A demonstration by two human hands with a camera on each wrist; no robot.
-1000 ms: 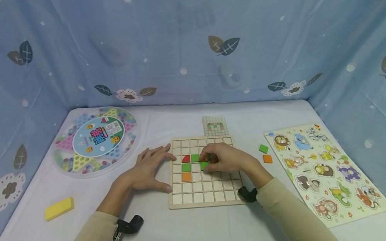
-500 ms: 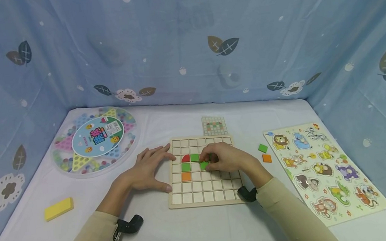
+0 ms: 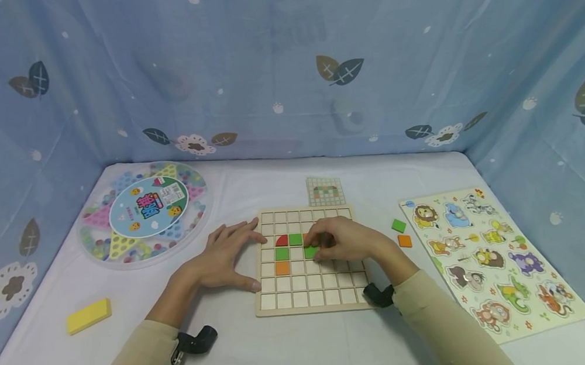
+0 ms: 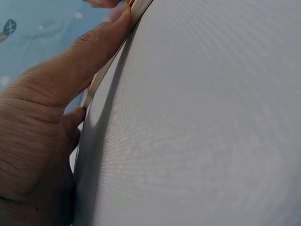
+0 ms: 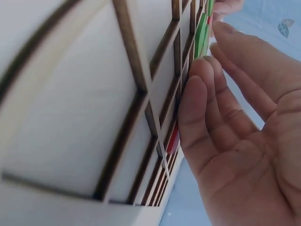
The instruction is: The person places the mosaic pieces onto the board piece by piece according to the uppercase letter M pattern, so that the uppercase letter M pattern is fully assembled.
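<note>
My left hand [image 3: 220, 260] lies spread at the left edge of a wooden grid board [image 3: 304, 302], thumb and a fingertip on its frame. My right hand [image 3: 348, 239] bends over the middle of the board, thumb and fingertips at a green square tile [image 3: 310, 252]. In the right wrist view, green tiles [image 5: 201, 37] show between thumb and fingers, with a red piece [image 5: 173, 140] below the fingertips. Left of that hand, the grid holds a red quarter-circle tile [image 3: 282, 241], two more green squares [image 3: 295, 239] and an orange square [image 3: 282, 268]. The right hand hides part of the grid.
Behind the board lies a small pattern card [image 3: 325, 191]. Loose green [image 3: 398, 226] and orange [image 3: 405, 241] tiles sit to its right, before an animal puzzle board [image 3: 496, 263]. A round Chinese checkers set [image 3: 201, 226] and a yellow block [image 3: 89, 316] are on the left.
My right hand has shifted very slightly rightward, and a sliver of orange now shows beside its fingertips. The left hand stays at the board's edge.
</note>
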